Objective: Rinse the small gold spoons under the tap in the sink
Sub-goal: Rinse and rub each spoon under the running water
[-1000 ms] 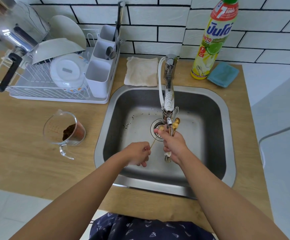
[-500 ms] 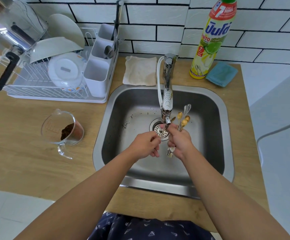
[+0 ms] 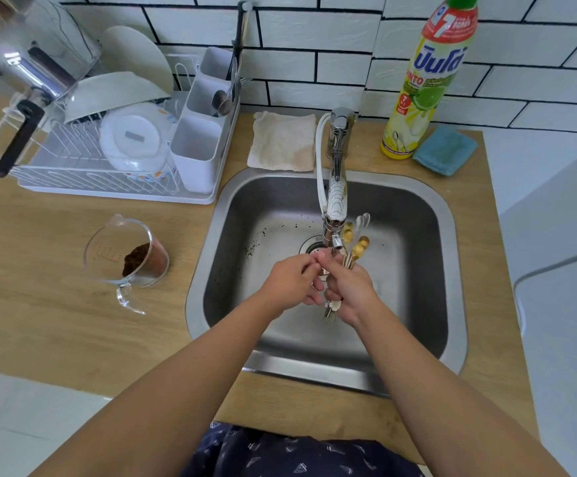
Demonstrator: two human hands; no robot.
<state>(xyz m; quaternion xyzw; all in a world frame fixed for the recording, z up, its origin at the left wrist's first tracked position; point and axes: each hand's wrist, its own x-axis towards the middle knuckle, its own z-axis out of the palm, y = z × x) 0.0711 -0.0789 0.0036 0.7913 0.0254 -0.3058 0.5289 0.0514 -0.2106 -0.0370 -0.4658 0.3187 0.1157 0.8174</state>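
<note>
Left hand (image 3: 292,282) moved against right hand (image 3: 349,290); right grip clasps spoons (image 3: 355,244); left unclear.

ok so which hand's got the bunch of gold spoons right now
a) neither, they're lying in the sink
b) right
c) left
b: the right hand grips the bunch of gold spoons, bowls up beside the tap.
</note>
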